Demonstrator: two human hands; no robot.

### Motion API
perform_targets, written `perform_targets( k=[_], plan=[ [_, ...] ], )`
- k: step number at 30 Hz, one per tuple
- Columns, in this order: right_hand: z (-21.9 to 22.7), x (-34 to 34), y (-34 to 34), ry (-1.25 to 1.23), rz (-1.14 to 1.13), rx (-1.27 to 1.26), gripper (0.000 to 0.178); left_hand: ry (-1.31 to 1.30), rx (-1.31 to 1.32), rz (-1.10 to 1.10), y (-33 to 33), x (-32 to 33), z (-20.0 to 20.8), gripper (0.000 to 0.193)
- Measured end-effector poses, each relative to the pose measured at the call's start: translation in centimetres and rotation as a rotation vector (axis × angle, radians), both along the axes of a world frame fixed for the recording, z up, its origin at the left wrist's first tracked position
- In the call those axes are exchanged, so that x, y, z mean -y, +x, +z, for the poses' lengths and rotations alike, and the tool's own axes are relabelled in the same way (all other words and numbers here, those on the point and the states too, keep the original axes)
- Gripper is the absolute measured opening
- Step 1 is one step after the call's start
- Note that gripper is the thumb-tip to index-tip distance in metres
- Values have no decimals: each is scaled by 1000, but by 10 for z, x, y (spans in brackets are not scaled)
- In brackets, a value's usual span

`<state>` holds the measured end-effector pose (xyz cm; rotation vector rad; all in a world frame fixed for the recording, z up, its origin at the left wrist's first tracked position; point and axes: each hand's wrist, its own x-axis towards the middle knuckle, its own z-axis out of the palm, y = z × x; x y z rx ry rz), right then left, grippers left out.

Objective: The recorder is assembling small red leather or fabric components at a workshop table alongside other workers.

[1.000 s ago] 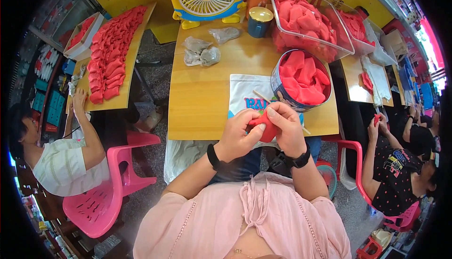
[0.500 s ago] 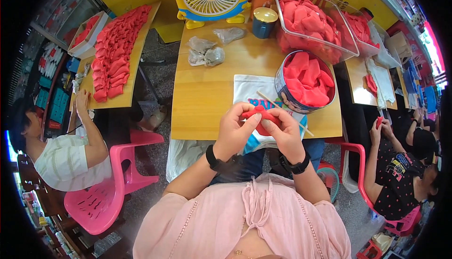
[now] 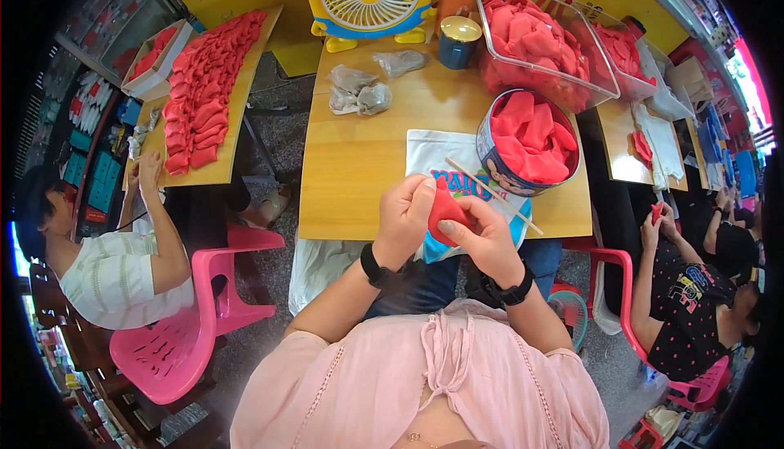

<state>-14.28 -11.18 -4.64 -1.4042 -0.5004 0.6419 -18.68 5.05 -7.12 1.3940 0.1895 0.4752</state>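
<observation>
By the table (image 3: 376,155), left hand (image 3: 403,214) and right hand (image 3: 495,243) pinch one red piece (image 3: 446,212) — seemingly unfinished; similar pieces (image 3: 532,142) fill the tin (image 3: 488,157) — done or waiting, I cannot tell.

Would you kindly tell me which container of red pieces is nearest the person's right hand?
The round tin, just beyond the right hand; the clear bins and white box are angular and farther away.
</observation>
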Motion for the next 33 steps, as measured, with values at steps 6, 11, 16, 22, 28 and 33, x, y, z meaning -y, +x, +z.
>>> perform_targets(
  k=[6,11,16,22,28,33],
  plan=[
    [5,8,6,21,-35,-142,25,-267,-225,-279,-7,-11,30,16],
    [6,7,5,6,-22,-146,25,-193,-175,-327,-9,-8,21,20],
    [11,5,7,15,2,-173,26,-336,-140,-221,-8,2,13,20],
    [10,5,9,109,-134,-226,23,-550,-46,-256,-6,-1,8,22],
    [17,10,20,206,-323,-128,23,-332,-130,-450,-8,2,11,24],
    [30,10,20,80,-104,-70,27,-304,-160,-521,-11,6,15,26]
  ],
)
